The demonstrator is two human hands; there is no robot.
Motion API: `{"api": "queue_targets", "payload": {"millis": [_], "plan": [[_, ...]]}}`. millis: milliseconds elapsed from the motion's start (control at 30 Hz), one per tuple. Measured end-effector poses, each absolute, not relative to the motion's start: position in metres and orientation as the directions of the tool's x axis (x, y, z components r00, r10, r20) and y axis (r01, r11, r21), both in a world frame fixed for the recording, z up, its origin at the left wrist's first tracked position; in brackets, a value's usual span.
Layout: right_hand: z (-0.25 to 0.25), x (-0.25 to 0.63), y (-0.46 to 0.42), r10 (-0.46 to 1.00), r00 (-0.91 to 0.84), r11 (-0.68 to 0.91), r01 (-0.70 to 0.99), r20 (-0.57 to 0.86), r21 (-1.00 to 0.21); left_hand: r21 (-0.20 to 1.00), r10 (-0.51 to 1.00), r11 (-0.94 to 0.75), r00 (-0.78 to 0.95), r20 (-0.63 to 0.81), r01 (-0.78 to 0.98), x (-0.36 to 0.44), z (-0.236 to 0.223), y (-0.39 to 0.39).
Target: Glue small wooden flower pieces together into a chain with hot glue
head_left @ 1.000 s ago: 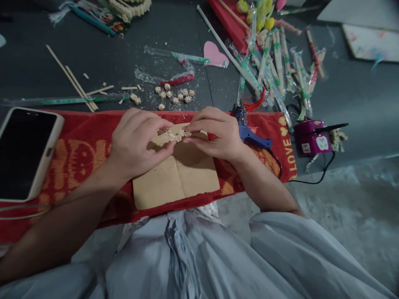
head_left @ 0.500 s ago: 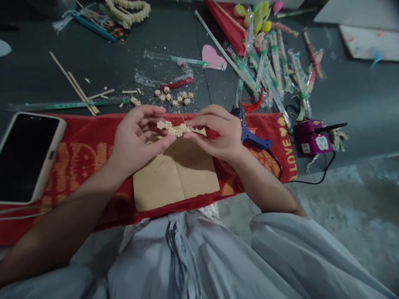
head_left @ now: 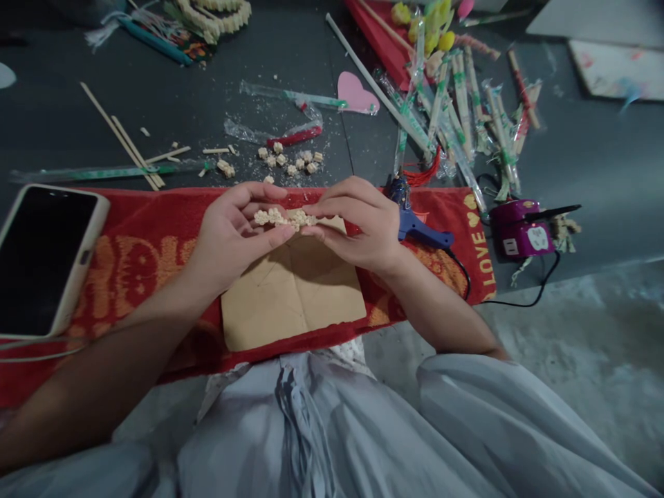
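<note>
Between my two hands is a chain of small pale wooden flower-shaped pieces (head_left: 270, 217), joined end to end and slightly bent. My left hand (head_left: 233, 232) is closed on its left and middle part, thumb in front and fingers behind. My right hand (head_left: 360, 221) pinches the right end between thumb and fingertips. Below them a creased tan sheet of card (head_left: 290, 297) lies on a red towel (head_left: 145, 242). Just beyond my fingers, several loose flower-shaped pieces (head_left: 290, 162) lie on the dark table. A blue glue gun (head_left: 422, 230) rests right of my right hand.
A phone (head_left: 46, 256) lies at the left, with thin sticks (head_left: 122, 142) beyond it. Wrapped chopsticks (head_left: 461, 104) are heaped at the back right. A pink paper heart (head_left: 357, 93) lies near the middle. A purple box (head_left: 521, 228) with a cord stands at the right edge.
The chain has shifted slightly left and tilted a little in my fingers. Another loose piece now shows just beyond my left fingertips. Both hands keep their hold.
</note>
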State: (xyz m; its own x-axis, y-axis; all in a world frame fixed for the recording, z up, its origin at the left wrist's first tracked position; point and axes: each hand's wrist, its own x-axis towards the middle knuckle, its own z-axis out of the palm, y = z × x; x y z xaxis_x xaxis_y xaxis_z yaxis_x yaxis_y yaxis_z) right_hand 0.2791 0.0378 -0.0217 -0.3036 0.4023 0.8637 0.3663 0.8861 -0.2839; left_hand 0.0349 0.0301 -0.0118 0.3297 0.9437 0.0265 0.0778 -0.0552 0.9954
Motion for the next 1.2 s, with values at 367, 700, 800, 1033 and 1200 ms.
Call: {"api": "queue_targets", "payload": {"millis": [367,700,800,1033,1200], "plan": [[-0.0200,0.2790,0.0368,0.432,-0.305,0.878,0.358,0.849,-0.319,0.993,0.939,-0.070,0.341,0.033,0.097,0.0345,-0.0063,0.0279],[-0.0212,0.2835,0.0365,0.454,-0.360,0.878,0.338,0.815,-0.340,0.994,0.939,-0.094,0.338,0.068,0.062,0.0332,-0.0103,0.0312],[-0.0226,0.2822,0.0378,0.422,-0.368,0.887,0.358,0.828,-0.293,0.986,0.939,-0.114,0.337,0.067,0.122,0.0330,-0.0066,0.0294],[-0.0198,0.2803,0.0351,0.471,-0.317,0.865,0.346,0.823,-0.362,0.977,0.946,-0.151,0.309,0.100,0.148,0.0351,-0.0062,0.0281],[-0.0163,0.2804,0.0310,0.550,-0.289,0.827,0.317,0.783,-0.464,0.978,0.940,-0.167,0.318,0.121,0.122,0.0354,-0.0091,0.0298]]}}
